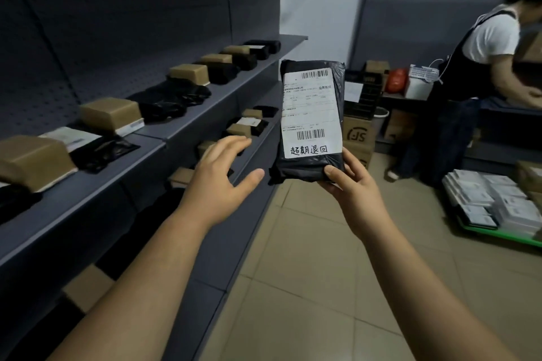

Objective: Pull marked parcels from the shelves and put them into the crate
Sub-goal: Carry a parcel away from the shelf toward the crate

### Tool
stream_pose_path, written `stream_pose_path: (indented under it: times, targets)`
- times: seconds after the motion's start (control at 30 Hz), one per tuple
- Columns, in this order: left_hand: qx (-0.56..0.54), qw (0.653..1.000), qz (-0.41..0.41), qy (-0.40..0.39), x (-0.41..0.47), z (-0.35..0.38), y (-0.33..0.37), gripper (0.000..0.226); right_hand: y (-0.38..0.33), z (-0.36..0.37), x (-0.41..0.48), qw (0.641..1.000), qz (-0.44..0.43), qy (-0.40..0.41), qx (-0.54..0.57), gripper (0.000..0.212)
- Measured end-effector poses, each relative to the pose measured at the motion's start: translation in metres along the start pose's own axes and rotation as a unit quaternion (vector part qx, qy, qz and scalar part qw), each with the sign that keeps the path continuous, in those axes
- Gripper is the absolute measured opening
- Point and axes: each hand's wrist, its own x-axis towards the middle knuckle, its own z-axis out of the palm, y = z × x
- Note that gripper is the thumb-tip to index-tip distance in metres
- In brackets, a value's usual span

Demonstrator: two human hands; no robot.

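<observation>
Pinching with thumb and fingers, right hand (352, 187) holds black parcel (311, 123) upright by its bottom edge, left hand (220, 179) spread and empty just beside, shelves (155, 138) beyond; likely risk: slick parcel slipping from one-handed pinch before reaching crate

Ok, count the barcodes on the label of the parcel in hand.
2: the upper barcode at the top of the label, the lower barcode above the handwriting. The back of the black parcel is hidden.
</observation>
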Motion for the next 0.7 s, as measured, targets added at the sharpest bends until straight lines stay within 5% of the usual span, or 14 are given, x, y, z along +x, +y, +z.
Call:
stream_pose_path:
  times: [0.33, 0.7]
  targets:
    - [-0.071, 0.996, 0.042, -0.035, 0.145, 0.11, -0.065, 0.064, 0.017, -0.043, 0.144, 0.997, 0.001, 0.073, -0.018, 0.049]
    - [-0.139, 0.978, 0.115, -0.101, 0.323, 0.275, -0.058, 0.062, 0.002, -0.153, 0.284, 0.984, -0.019, 0.177, -0.022, 0.045]
